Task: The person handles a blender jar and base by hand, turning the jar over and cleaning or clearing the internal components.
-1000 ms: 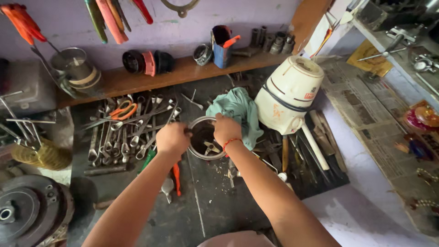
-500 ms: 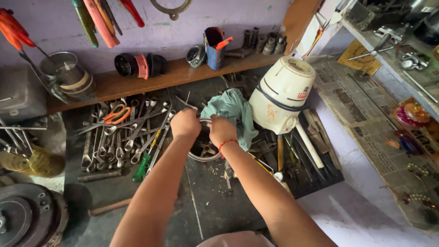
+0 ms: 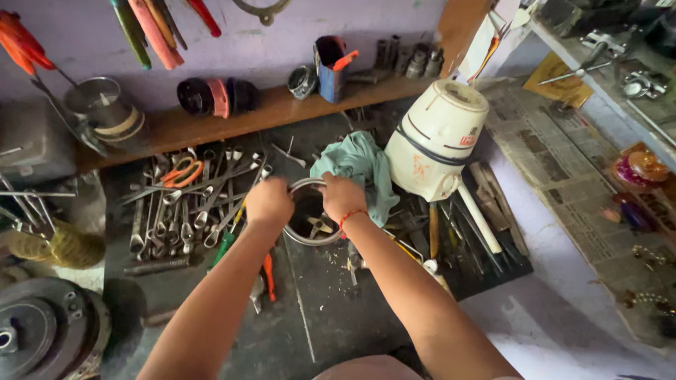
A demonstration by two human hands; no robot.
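steel jar [image 3: 310, 218] between both hands, gripped

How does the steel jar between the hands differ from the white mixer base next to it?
The steel jar is bare shiny metal; the white mixer base is cream plastic with dark bands. The jar is smaller and open-topped, showing a blade inside; the base is bigger and closed. Left hand and right hand grip the jar; nothing touches the base.

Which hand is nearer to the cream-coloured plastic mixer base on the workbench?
Right. The right hand grips the round steel jar beside the cream-coloured plastic mixer base; the left hand holds the jar's far rim, farther away.
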